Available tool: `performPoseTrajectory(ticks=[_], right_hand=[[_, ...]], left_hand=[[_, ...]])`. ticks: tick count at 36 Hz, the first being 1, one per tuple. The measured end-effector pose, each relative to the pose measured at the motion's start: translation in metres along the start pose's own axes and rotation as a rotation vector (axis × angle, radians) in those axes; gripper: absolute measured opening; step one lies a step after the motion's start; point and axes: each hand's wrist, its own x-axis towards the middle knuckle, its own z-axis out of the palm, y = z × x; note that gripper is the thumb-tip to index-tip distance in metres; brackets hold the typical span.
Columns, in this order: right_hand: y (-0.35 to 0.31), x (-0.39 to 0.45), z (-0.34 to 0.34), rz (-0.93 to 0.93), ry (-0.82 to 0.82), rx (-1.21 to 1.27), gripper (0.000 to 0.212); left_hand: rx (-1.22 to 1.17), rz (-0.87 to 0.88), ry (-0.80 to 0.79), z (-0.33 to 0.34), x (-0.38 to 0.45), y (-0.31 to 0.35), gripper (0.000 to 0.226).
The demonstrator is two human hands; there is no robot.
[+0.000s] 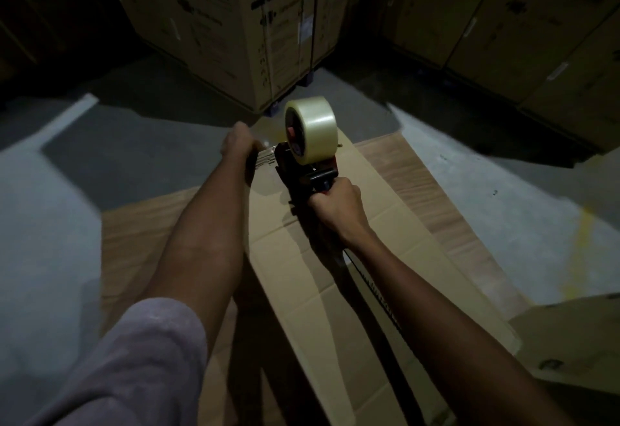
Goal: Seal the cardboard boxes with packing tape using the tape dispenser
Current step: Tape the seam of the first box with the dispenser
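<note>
Tape dispenser (302,170) above cardboard box (352,224), handle clenched in right hand (335,211). Left hand (238,147) pinches free tape end (265,157). Roll (310,128) light, film sticky, flimsy; keep taut. Stacked cartons (255,23) behind.

- tape dispenser (303,170): red/black frame, handle toward the camera, held above the box's far end
- tape roll (310,128): clear, nearly full, upright on the dispenser; loose end pulled out leftward
- cardboard box (335,258): brown, flattened on the floor, creases visible
</note>
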Motion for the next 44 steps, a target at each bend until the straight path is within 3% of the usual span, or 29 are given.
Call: performPoseTrajectory(ticks=[4,7,11,22,27,34,40,44], right_hand=[[0.0,0.001,0.001,-0.004,0.004,-0.008,0.015],[-0.001,0.001,-0.001,-0.004,0.001,-0.001,0.013],[-0.003,-0.001,-0.002,0.001,-0.001,0.023,0.01],[-0.004,-0.004,-0.01,0.019,-0.016,0.081,0.011],[-0.003,-0.002,-0.01,0.029,-0.029,0.067,0.01],[-0.004,-0.005,-0.012,0.014,-0.057,0.056,0.014],[-0.005,-0.006,-0.016,0.025,-0.078,0.062,0.016],[0.0,-0.014,-0.018,0.061,-0.018,0.094,0.014]], left_hand=[[-0.043,0.288,-0.186,-0.01,-0.018,0.017,0.04],[0.038,0.347,-0.299,-0.012,-0.029,0.016,0.042],[0.051,0.346,-0.327,-0.011,-0.029,0.007,0.031],[0.087,0.224,-0.459,-0.017,-0.021,0.007,0.041],[0.124,0.176,-0.474,-0.012,-0.021,0.004,0.058],[0.183,0.155,-0.517,-0.013,-0.015,0.006,0.057],[0.122,0.283,-0.513,-0.014,-0.022,0.004,0.042],[0.118,0.379,-0.425,-0.009,-0.029,0.002,0.04]])
